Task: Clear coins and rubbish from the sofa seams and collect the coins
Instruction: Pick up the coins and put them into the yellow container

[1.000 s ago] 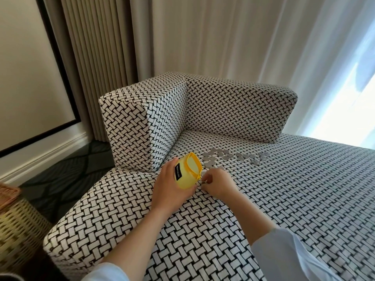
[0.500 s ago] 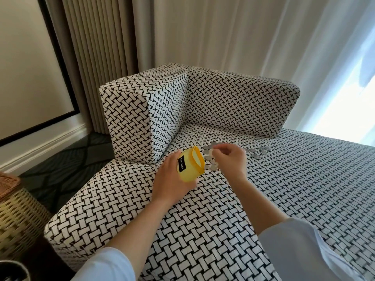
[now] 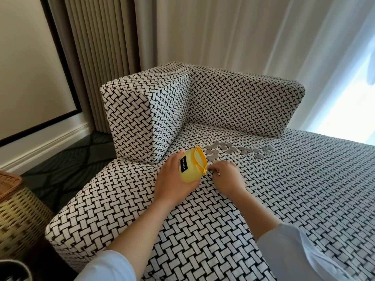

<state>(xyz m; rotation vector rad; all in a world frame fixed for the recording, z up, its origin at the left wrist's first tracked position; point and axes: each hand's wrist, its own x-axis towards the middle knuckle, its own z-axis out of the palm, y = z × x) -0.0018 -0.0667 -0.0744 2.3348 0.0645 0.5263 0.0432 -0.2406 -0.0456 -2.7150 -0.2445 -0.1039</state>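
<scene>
Head view, as I watch it from my station, is filled mostly by the sofa (image 3: 284, 199), a black-and-white woven-pattern piece. It has a low backrest corner at its far left end and a broad flat seat running toward the camera and off to the right.

Behind the sofa hang the curtains (image 3: 203, 37): darker pleated fabric behind its left corner, paler sheer fabric behind its right side, where daylight comes through. On the floor off the sofa's left edge I can see a wicker basket (image 3: 18, 216), partly cut by the frame.

Two bare forearms reach over the sofa's near seat edge out of pale sleeves (image 3: 294, 256). The left hand (image 3: 172, 179) is over the seat, on the near side of the backrest corner. It is wrapped around a yellow pouch (image 3: 190, 169), fingers and thumb curled round the body. The pouch's zip-rimmed mouth gapes and tips to the right, and a black label faces the camera.

The right hand (image 3: 227, 177) sits low over the sofa seat just beside the pouch, knuckles up, fingers curled, tips close against the pouch's zip end. I cannot tell whether it pinches anything.

The coins (image 3: 229, 151) lie flat on the sofa seat just beyond the pouch. They are silver-coloured and spread in a loose band running right along the seat in front of the backrest, apart from both hands.
</scene>
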